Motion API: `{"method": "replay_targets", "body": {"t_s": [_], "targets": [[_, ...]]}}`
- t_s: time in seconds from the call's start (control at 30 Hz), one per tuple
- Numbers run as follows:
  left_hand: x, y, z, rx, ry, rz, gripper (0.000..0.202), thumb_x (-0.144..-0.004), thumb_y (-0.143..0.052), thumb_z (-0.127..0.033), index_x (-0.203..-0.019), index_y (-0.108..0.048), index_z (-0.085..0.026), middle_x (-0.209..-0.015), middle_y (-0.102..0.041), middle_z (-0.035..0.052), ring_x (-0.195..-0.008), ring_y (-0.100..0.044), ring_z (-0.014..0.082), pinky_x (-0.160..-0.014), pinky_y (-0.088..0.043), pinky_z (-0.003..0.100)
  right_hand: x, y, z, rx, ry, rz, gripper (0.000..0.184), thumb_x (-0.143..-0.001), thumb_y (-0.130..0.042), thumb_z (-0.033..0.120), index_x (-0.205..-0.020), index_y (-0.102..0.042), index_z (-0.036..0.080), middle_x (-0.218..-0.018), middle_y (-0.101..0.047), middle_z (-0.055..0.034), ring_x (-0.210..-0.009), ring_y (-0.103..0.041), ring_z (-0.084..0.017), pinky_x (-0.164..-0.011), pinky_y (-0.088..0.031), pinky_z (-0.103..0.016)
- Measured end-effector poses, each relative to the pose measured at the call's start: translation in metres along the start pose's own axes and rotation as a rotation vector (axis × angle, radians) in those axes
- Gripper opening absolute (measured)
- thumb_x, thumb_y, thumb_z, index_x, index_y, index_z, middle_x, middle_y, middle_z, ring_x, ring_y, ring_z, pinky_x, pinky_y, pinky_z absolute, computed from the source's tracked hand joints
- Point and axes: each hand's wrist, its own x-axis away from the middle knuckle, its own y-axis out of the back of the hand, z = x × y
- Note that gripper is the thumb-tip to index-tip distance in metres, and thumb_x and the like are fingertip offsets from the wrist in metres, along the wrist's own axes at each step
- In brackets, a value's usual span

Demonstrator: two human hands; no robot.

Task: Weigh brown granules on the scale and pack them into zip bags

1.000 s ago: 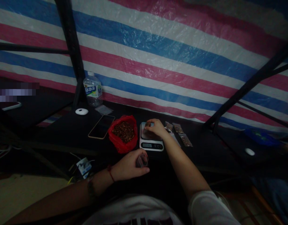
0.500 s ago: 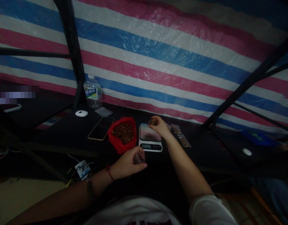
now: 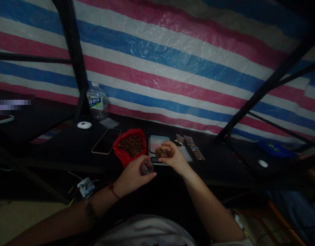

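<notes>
The dark table (image 3: 67, 145) runs across the view; clock positions are taken from the white scale on it. At nine o'clock sits the red bag (image 3: 121, 158), open and well stocked with brown pieces, so much appears left unpacked. The scale (image 3: 159, 140) has its display partly hidden by the right hand (image 3: 176, 159), at four o'clock, whose grip pinches a small container (image 3: 160, 153) of brown pieces over the scale's near edge. At seven o'clock, the left hand (image 3: 133, 176) has its grip around a clear bag (image 3: 146, 168) that looks unfilled; this portion seems not yet bagged. At three o'clock lie three small filled packets (image 3: 198, 153), apparently finished.
</notes>
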Motion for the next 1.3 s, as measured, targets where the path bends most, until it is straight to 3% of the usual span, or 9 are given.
{"method": "replay_targets", "body": {"t_s": [0.23, 0.43, 0.63, 0.9, 1.13, 1.3], "targets": [[0.002, 0.002, 0.001, -0.039, -0.013, -0.024, 0.040, -0.071, -0.071, -0.039, -0.103, -0.058, -0.018, -0.098, -0.067, 0.0054, -0.086, -0.063, 0.0205, -0.076, -0.049, 0.031, 0.016, -0.014, 0.002, 0.121, 0.001, 0.049, 0.042, -0.057, -0.083, 0.023, -0.090, -0.057, 0.025, -0.092, -0.066, -0.0001, -0.088, -0.065, -0.018, -0.079, -0.053, -0.032], [0.002, 0.005, -0.001, -0.040, -0.022, -0.009, 0.041, -0.071, -0.071, -0.039, -0.103, -0.058, -0.019, -0.098, -0.067, 0.0045, -0.087, -0.063, 0.0200, -0.075, -0.048, 0.029, 0.023, -0.016, 0.013, 0.371, 0.079, 0.081, 0.037, -0.064, -0.078, 0.018, -0.097, -0.064, 0.025, -0.097, -0.066, -0.0018, -0.090, -0.063, -0.018, -0.082, -0.051, -0.032], [0.003, 0.003, 0.000, -0.056, -0.037, 0.027, 0.043, -0.070, -0.072, -0.040, -0.104, -0.058, -0.018, -0.096, -0.067, 0.0042, -0.086, -0.064, 0.0203, -0.074, -0.048, 0.030, 0.025, -0.015, 0.029, 0.666, 0.252, 0.239, 0.036, -0.072, -0.075, 0.024, -0.107, -0.068, 0.025, -0.103, -0.063, -0.0045, -0.097, -0.061, -0.020, -0.086, -0.048, -0.033], [0.004, -0.002, 0.002, -0.012, -0.072, 0.069, 0.042, -0.071, -0.071, -0.036, -0.105, -0.057, -0.017, -0.099, -0.067, 0.0060, -0.089, -0.064, 0.0217, -0.077, -0.050, 0.032, 0.033, -0.024, 0.039, 0.774, 0.277, 0.191, 0.044, -0.070, -0.078, 0.023, -0.112, -0.063, 0.023, -0.105, -0.068, -0.0058, -0.096, -0.062, -0.021, -0.086, -0.048, -0.035], [0.005, -0.002, 0.001, 0.078, -0.146, 0.046, 0.046, -0.075, -0.068, -0.035, -0.114, -0.053, -0.016, -0.112, -0.064, 0.0083, -0.102, -0.062, 0.0228, -0.088, -0.049, 0.035, 0.035, -0.023, 0.046, 0.762, 0.415, 0.254, 0.042, -0.083, -0.067, 0.021, -0.123, -0.057, 0.026, -0.117, -0.065, -0.0059, -0.110, -0.057, -0.021, -0.096, -0.044, -0.039], [0.002, 0.006, 0.003, 0.116, -0.143, -0.027, 0.038, -0.077, -0.065, -0.035, -0.108, -0.053, -0.016, -0.102, -0.065, 0.0061, -0.091, -0.063, 0.0203, -0.081, -0.050, 0.032, 0.033, -0.019, 0.044, 0.687, 0.409, 0.164, 0.036, -0.082, -0.066, 0.019, -0.118, -0.059, 0.025, -0.116, -0.065, -0.0067, -0.110, -0.059, -0.020, -0.091, -0.049, -0.035]]}}
